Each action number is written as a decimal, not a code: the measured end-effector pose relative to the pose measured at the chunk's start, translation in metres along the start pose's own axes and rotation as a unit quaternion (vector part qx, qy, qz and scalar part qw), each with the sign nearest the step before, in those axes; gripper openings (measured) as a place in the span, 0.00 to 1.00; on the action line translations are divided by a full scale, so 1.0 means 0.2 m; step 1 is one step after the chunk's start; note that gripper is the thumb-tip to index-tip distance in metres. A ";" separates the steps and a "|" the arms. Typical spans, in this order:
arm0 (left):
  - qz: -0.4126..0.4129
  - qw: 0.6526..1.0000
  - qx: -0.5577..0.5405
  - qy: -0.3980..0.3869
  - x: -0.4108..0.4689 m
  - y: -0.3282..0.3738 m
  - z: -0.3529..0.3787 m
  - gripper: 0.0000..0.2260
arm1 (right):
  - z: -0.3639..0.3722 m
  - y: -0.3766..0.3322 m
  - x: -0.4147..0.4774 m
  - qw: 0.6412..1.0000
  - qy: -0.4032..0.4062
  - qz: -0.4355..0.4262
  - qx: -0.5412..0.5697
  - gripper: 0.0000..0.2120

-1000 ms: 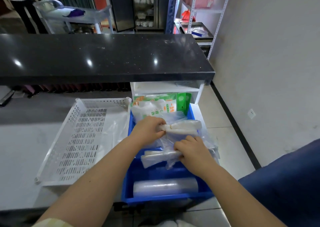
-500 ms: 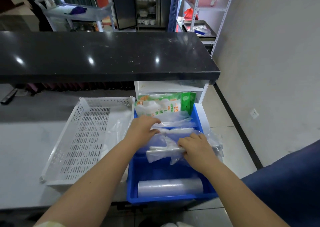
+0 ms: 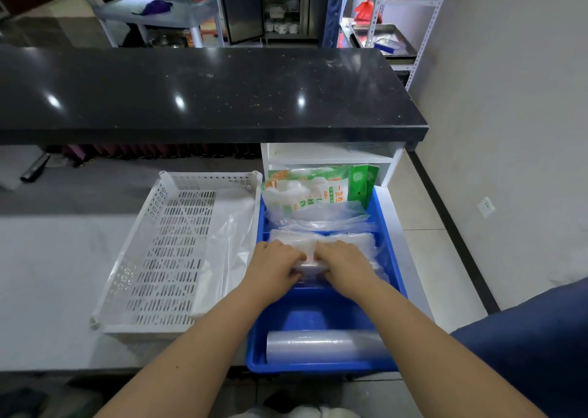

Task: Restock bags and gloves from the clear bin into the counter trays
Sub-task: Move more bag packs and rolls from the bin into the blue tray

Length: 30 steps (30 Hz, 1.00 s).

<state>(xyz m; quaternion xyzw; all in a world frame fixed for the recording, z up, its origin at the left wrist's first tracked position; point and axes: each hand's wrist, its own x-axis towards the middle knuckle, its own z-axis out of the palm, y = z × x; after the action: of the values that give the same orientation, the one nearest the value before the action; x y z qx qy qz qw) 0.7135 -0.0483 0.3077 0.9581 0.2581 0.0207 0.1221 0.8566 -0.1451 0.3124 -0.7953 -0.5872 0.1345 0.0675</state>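
A blue tray (image 3: 391, 245) stands on the counter's right end. Green-and-white glove packets (image 3: 321, 191) lean at its far end, with loose clear bags (image 3: 321, 220) below them. In the middle compartment lies a bundle of clear bags (image 3: 346, 241). My left hand (image 3: 273, 266) and my right hand (image 3: 345, 266) rest side by side on that bundle, fingers curled onto its near edge. A clear roll of bags (image 3: 324, 344) lies in the near compartment. The clear bin is out of sight.
A white perforated tray (image 3: 165, 258) sits left of the blue one, with clear plastic (image 3: 226, 242) along its right side. A black raised counter top (image 3: 203, 96) overhangs behind. A white shelf unit (image 3: 331, 158) stands behind the blue tray. Floor drops off to the right.
Both hands came together and moved down onto the bag bundle, which now lies flat in the blue tray's middle compartment. The separate rolls they held are no longer apart.
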 end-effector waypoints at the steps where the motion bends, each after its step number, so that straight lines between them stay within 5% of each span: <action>1: 0.000 1.000 0.006 0.000 0.00 0.00 0.02 0.07 | 0.00 0.01 -0.01 1.000 -0.002 0.009 0.027 0.12; 4: -0.008 1.000 0.024 0.004 0.00 0.00 0.05 0.05 | -0.01 0.11 -0.08 0.991 0.023 0.046 0.122 0.19; 7: -0.013 0.999 0.035 -0.006 0.02 -0.01 0.06 0.07 | -0.02 0.21 -0.14 0.994 0.078 0.035 0.072 0.15; 16: -0.021 1.000 0.010 -0.001 -0.01 -0.02 0.05 0.19 | -0.03 0.21 -0.13 0.997 -0.029 0.067 0.023 0.15; 21: -0.003 0.995 -0.020 0.096 -0.02 0.02 0.00 0.19 | -0.10 0.21 -0.17 0.994 0.072 0.050 0.058 0.14; 23: -0.004 0.997 -0.020 0.077 -0.01 0.05 -0.01 0.15 | -0.09 0.20 -0.17 0.995 0.091 0.021 0.033 0.10; 30: -0.035 0.998 -0.044 0.006 -0.02 0.05 0.05 0.09 | -0.03 0.21 -0.18 0.998 -0.019 0.047 0.038 0.09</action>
<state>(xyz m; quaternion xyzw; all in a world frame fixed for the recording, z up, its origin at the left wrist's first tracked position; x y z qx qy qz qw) 0.7164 -0.0609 0.3002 0.9422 0.2908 0.0333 0.1632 0.8865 -0.1913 0.3111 -0.8163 -0.5445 0.1754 0.0802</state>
